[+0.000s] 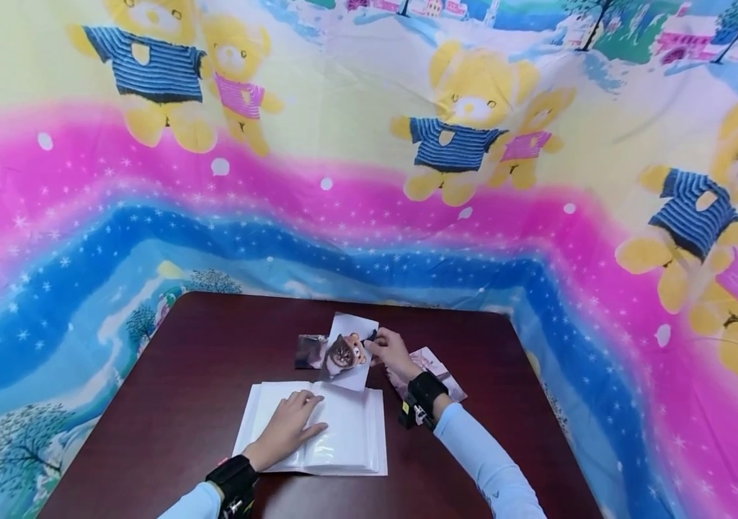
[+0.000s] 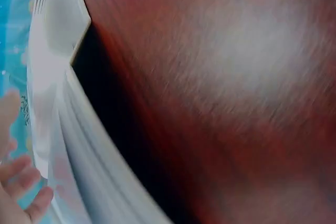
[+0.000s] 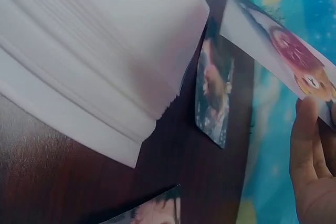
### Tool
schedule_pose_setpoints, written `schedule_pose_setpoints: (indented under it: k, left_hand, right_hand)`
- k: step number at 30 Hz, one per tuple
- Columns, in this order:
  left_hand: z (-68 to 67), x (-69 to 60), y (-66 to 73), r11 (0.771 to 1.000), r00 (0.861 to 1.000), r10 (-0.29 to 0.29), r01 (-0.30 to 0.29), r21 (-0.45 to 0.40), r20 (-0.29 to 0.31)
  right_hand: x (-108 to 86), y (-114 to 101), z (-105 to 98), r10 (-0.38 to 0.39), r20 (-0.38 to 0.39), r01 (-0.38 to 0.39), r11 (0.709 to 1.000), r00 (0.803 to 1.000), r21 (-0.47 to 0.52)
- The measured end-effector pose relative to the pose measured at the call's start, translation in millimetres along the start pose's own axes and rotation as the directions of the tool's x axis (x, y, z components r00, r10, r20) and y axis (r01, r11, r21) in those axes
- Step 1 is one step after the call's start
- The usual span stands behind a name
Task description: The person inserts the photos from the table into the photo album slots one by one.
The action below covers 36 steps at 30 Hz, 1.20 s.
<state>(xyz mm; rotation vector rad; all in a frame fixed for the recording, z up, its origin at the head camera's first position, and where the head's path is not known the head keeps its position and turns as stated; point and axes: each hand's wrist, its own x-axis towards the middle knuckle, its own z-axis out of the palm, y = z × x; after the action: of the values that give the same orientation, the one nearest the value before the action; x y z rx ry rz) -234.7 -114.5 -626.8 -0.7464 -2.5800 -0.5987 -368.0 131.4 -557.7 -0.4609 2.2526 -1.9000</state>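
Note:
An open photo album with white sleeve pages lies near the front of the table. My left hand rests on its left page, fingers spread toward the centre fold; the left wrist view catches the fingers at its left edge. Beyond the album my right hand pinches a photo of a cat and a toy bear by its right edge. In the right wrist view this photo is raised above the table, with the thumb against it.
A darker photo lies on the table behind the album, partly covered by the held one. Another photo sits to the right, under the right wrist. The dark red table meets a patterned curtain at the back.

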Motion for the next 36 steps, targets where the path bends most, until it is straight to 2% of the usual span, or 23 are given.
schedule_pose_setpoints:
  k: [2, 4, 7, 10, 13, 16, 18, 25, 30, 36]
  left_hand:
    - [1.8, 5.6, -1.2, 0.993, 0.994, 0.111, -0.112, 0.033, 0.018]
    - [4.2, 11.1, -2.7, 0.979, 0.979, 0.197, -0.199, 0.046, 0.044]
    - [7.0, 18.2, -4.2, 0.965, 0.963, 0.256, -0.260, 0.040, 0.082]
    - [8.4, 22.9, -5.7, 0.968, 0.963, 0.241, -0.247, 0.043, 0.121]
    - [9.6, 25.2, -7.7, 0.975, 0.965, 0.209, -0.218, 0.043, 0.161]
    - [12.0, 25.7, -9.6, 0.975, 0.961, 0.209, -0.220, 0.039, 0.182]
    - [14.3, 25.6, -10.7, 0.971, 0.959, 0.224, -0.234, 0.039, 0.171]
    - [23.9, 25.2, -12.8, 0.964, 0.965, 0.254, -0.258, 0.065, 0.067]
    - [28.9, 21.7, -12.6, 0.966, 0.969, 0.241, -0.245, 0.087, 0.058]
    - [31.6, 20.2, -14.2, 0.968, 0.972, 0.227, -0.231, 0.095, 0.057]
  right_hand:
    - [4.7, 0.3, -1.2, -0.006, -0.015, 0.006, 1.000, 1.000, 0.001]
    - [8.6, 2.6, 0.0, 0.011, -0.024, -0.011, 1.000, 1.000, 0.025]
    - [12.7, 7.9, 4.8, 0.038, -0.042, -0.036, 0.998, 0.998, 0.056]
    - [14.8, 13.2, 11.8, 0.071, -0.081, -0.066, 0.996, 0.994, 0.063]
    - [16.4, 16.5, 18.3, 0.081, -0.117, -0.073, 0.995, 0.990, 0.069]
    - [16.2, 16.0, 22.6, 0.070, -0.133, -0.057, 0.994, 0.989, 0.096]
    - [14.5, 11.4, 24.3, 0.053, -0.135, -0.038, 0.993, 0.990, 0.112]
    - [4.0, -3.0, 31.3, 0.016, -0.150, 0.002, 0.993, 0.989, 0.117]
    - [1.5, 10.2, 35.6, 0.020, -0.151, -0.003, 0.994, 0.988, 0.112]
    - [10.1, 33.6, 30.6, 0.033, -0.160, -0.015, 0.994, 0.987, 0.108]
